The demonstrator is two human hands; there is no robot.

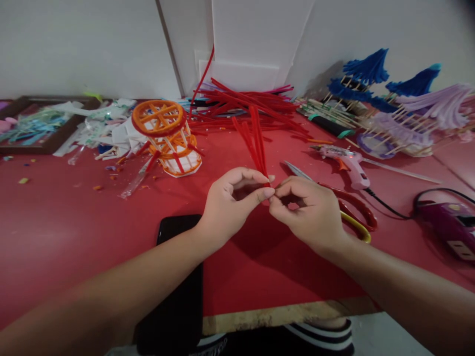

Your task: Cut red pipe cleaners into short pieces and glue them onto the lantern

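A small bunch of red pipe cleaners [256, 141] fans upward from between my fingertips, near the middle of the view. My left hand [232, 198] pinches its lower end between thumb and fingers. Touching it from the right, my right hand [309, 210] has thumb and forefinger pressed together at the base of the bunch; what those fingertips grip is too small to make out. Scissors [354, 210] with red and yellow handles lie partly behind my right hand. A pink glue gun [347, 163] rests farther right.
An orange and white pipe-cleaner tower [166, 136] stands left, near plastic scraps [111, 131]. Loose red pipe cleaners [248, 106] lie at the back. Blue-roofed models [367, 69] and lilac ones [426, 118] stand back right. A black phone [174, 301] lies at the front edge beside my left forearm.
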